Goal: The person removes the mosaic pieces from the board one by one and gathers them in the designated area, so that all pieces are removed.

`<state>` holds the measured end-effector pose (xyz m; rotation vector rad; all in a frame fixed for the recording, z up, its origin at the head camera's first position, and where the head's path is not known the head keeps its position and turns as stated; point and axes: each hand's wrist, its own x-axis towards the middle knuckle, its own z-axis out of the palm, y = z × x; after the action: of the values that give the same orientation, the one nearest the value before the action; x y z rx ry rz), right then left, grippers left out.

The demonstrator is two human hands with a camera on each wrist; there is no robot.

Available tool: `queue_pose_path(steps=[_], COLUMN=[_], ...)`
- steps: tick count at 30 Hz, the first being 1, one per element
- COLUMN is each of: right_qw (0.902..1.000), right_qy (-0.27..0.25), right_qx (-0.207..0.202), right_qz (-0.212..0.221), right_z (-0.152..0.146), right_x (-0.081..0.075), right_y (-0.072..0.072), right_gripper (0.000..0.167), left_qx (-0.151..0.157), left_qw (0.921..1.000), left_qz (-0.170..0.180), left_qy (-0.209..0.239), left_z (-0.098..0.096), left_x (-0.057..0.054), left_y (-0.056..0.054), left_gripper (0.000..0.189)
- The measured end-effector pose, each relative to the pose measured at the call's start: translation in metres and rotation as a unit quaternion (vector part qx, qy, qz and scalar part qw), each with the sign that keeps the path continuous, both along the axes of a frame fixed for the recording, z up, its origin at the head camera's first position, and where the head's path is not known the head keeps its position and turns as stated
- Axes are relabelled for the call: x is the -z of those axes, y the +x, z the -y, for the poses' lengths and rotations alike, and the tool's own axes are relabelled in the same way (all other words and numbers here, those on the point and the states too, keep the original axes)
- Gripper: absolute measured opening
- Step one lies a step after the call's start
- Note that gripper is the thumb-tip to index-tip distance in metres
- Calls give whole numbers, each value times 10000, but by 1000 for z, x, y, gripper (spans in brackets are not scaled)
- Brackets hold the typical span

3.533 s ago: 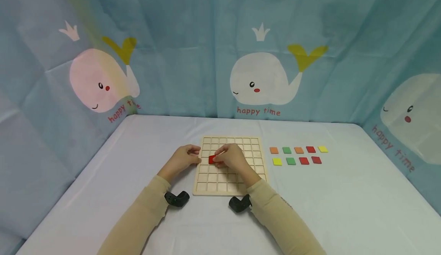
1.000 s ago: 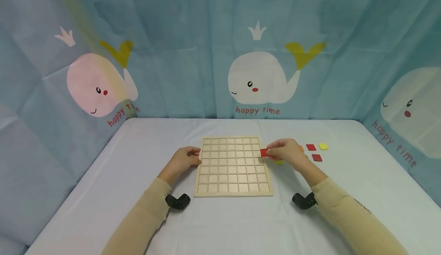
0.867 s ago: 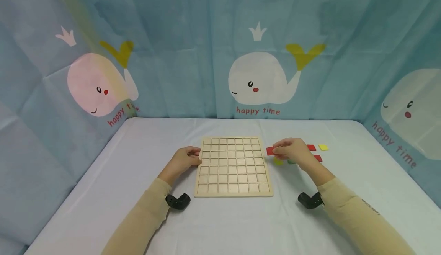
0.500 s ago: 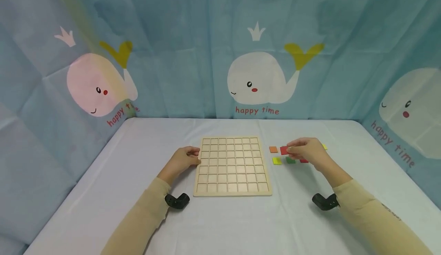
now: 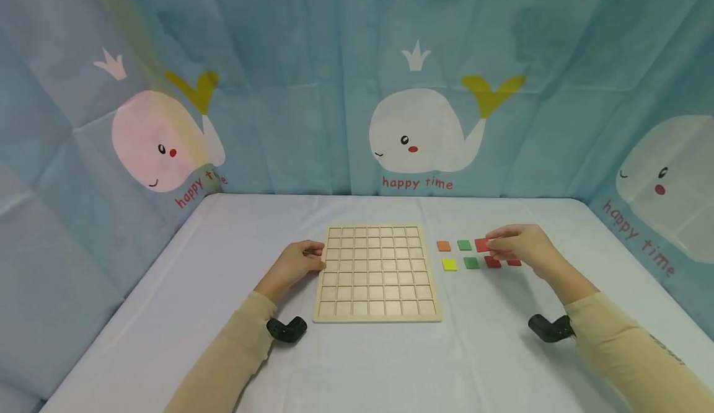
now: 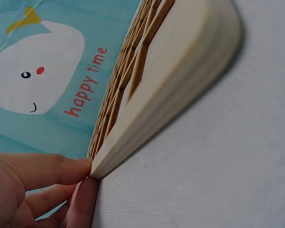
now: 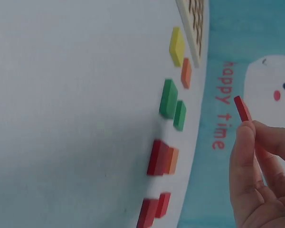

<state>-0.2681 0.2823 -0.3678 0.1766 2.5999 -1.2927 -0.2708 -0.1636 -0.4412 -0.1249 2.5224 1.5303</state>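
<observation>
A wooden grid board (image 5: 377, 275) lies flat on the white table, its square cells bare. My left hand (image 5: 294, 263) holds the board's left edge; in the left wrist view the thumb tip and fingers (image 6: 61, 169) meet at that rim. Over the loose tiles to the right, my right hand (image 5: 523, 245) pinches a red square tile (image 5: 481, 245) between thumb and fingertips. The right wrist view shows this red tile (image 7: 242, 109) raised above the table. Part of the tile row is hidden behind the right hand.
Right of the board lie loose square tiles in two rows: an orange tile (image 5: 443, 246), a yellow tile (image 5: 449, 265), two green ones (image 5: 465, 245) and several red ones (image 5: 493, 262). Behind the table (image 5: 357, 363) hangs a blue whale-print curtain (image 5: 279, 134).
From over the board, my right hand has carried the red tile rightwards, past the board's right edge and above the loose tiles. My left hand has stayed at the board's left edge.
</observation>
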Motion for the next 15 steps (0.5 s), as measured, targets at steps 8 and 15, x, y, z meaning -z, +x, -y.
queue_pose_path(steps=[8,15], right_qw=[9999,9998], right_qy=[32,108], right_qx=[93,145], right_qz=[-64,62], right_z=[-30,-53], right_x=[-4,10], right_y=[0,0], right_gripper=[56,60], left_qx=[-35,-25], left_qw=[10000,10000], left_qz=[-51,4], left_qy=[-9,28], left_z=[0,0], left_x=[-3,-2], left_y=[-2,-1], left_gripper=[50,50])
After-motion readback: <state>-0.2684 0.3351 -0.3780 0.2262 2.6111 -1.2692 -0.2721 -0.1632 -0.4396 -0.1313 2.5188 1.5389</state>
